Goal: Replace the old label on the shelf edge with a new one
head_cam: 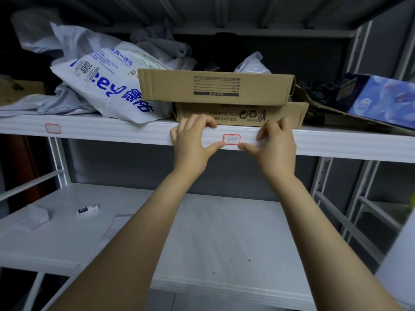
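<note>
White metal makes up the shelf edge point(112, 132), and a small label point(231, 139) with a red border and faint handwriting is stuck to its front face, in the gap between the two hands. The left hand point(193, 140) grips the shelf edge just left of the label, fingers bent over the top and thumb stretched along the lower lip, its tip touching the label's lower left corner. The right hand point(276, 142) grips the edge the same way on the other side, its thumb tip at the label's lower right corner. Whether a pale scrap lies under the right fingers cannot be told.

A second, faded red-bordered label point(52, 128) sits on the same edge well to the left. On the shelf above the hands, two flat cardboard boxes are stacked, the upper box point(215, 87) on the lower box point(240, 114). A white plastic bag point(107, 86) with blue print lies to their left and a blue carton point(381, 97) to their right. The lower shelf point(202, 232) carries a small white packet point(31, 217), a little tag point(87, 209) with a dark end, and a white sheet point(116, 227).
</note>
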